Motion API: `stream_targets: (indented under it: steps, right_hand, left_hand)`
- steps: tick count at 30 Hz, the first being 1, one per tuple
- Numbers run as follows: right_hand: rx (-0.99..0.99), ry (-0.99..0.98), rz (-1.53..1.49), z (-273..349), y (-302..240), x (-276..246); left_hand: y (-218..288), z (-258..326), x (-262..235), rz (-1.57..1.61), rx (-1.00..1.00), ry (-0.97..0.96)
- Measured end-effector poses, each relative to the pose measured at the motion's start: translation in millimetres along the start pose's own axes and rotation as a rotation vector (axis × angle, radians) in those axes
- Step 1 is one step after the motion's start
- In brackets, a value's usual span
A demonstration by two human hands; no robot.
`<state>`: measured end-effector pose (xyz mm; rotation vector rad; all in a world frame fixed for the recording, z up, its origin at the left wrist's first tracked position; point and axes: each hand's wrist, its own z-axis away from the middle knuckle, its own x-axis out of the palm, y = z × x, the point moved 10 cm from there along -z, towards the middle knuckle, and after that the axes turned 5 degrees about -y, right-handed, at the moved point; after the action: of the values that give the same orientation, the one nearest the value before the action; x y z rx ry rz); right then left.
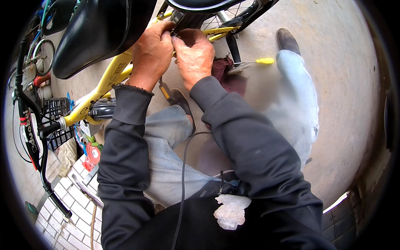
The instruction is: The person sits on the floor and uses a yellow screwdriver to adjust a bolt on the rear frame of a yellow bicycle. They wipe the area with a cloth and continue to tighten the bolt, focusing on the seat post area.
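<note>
My left hand (151,54) and my right hand (194,56) meet at a yellow bike frame (98,85), just behind the black saddle (98,35). Both sets of fingers are pinched close together at a dark metal part below the rear seat (200,5). Whatever they grip is too small and too covered to make out. Below my left wrist is a narrow metal piece with a dark and yellow handle (166,90). A screwdriver with a yellow handle (264,61) rests by the pedal, to the right of a dark red cloth (229,79).
The handlebar (43,156) reaches down the left side, near a black wire basket (58,110). White tiles (71,208) lie at lower left, with a red roll (92,154) above them. A thin black cable (183,179) crosses my lap. Concrete floor (337,83) spreads right.
</note>
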<state>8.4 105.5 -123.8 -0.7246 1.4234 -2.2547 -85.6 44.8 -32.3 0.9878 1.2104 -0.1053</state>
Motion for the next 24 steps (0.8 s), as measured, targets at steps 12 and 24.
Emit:
stream_targets:
  steps: [12,24]
  right_hand:
    - [-0.008,0.004,-0.047,-1.1,1.8,0.9]
    - [0.021,-0.001,-0.032,-1.5,6.5,0.7]
  left_hand:
    - [-7.8,-1.8,-0.4,0.058,-0.039,0.023]
    - [-12.5,-2.3,0.0,0.08,-0.086,0.022]
